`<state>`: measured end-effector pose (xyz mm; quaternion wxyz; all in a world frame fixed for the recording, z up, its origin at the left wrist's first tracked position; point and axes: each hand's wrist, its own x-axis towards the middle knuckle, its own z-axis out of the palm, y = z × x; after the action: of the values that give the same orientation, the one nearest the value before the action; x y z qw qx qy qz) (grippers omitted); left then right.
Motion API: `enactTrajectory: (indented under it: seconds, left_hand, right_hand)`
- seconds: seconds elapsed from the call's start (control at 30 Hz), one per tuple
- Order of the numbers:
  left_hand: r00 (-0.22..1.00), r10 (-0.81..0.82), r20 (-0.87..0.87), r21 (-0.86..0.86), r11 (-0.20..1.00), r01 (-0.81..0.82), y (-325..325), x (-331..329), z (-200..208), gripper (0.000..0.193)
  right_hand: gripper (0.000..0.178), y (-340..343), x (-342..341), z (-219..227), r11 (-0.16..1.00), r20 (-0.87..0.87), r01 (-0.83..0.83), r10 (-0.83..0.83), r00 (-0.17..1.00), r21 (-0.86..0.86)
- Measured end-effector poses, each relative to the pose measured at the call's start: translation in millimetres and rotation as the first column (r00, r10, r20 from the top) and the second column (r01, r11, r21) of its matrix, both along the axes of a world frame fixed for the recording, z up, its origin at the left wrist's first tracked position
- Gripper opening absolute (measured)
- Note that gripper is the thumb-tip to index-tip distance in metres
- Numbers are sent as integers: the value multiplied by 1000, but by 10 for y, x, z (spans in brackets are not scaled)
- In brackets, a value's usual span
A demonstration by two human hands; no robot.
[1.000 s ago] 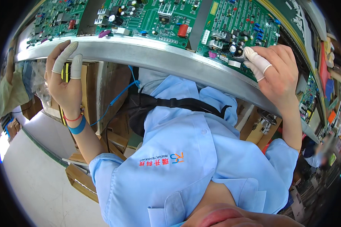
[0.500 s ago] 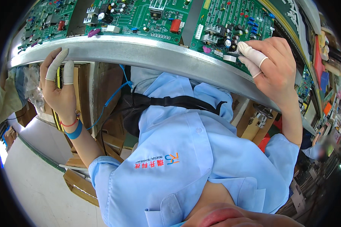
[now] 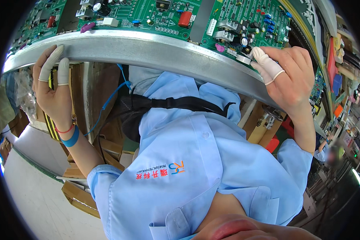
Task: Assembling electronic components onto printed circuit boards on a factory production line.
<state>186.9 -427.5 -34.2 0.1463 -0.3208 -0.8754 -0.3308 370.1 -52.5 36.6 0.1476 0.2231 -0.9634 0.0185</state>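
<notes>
My right hand (image 3: 288, 76) is at the front right corner of a green circuit board (image 3: 264, 12). White finger cots cover its thumb and index finger, which are drawn together in a pinch beside a white block-shaped component (image 3: 243, 59) and a small round capacitor (image 3: 244, 41). Whatever lies between those fingertips is hidden. At the far left, my left hand (image 3: 54, 90) has its fingers stretched out, two of them in white cots, with the tips against the front of a metal rail (image 3: 136, 48). It holds nothing. A blue wrist strap (image 3: 71, 137) circles that wrist.
Another green board (image 3: 148, 12) with a red capacitor (image 3: 185, 19) and a third board (image 3: 40, 20) line up along the rail. A coiled blue cord (image 3: 112, 100) hangs below it. Cardboard boxes (image 3: 81, 198) stand at lower left; another person, blurred, is at far right.
The whole view has shifted slightly. My right fingertips have come a little nearer to the board's front edge, still pinched. My left hand stays spread at the rail.
</notes>
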Motion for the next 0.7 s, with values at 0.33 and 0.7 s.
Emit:
enactTrajectory:
  seconds: [0.33,0.7]
  left_hand:
    - [999,-13,29,32,999,12,24,8,-6,23]
    - [998,24,63,52,998,-28,53,49,2,24]
  right_hand:
    - [32,7,47,-6,997,41,73,-72,997,-17]
    - [38,99,46,-95,997,-17,2,-3,1000,-79]
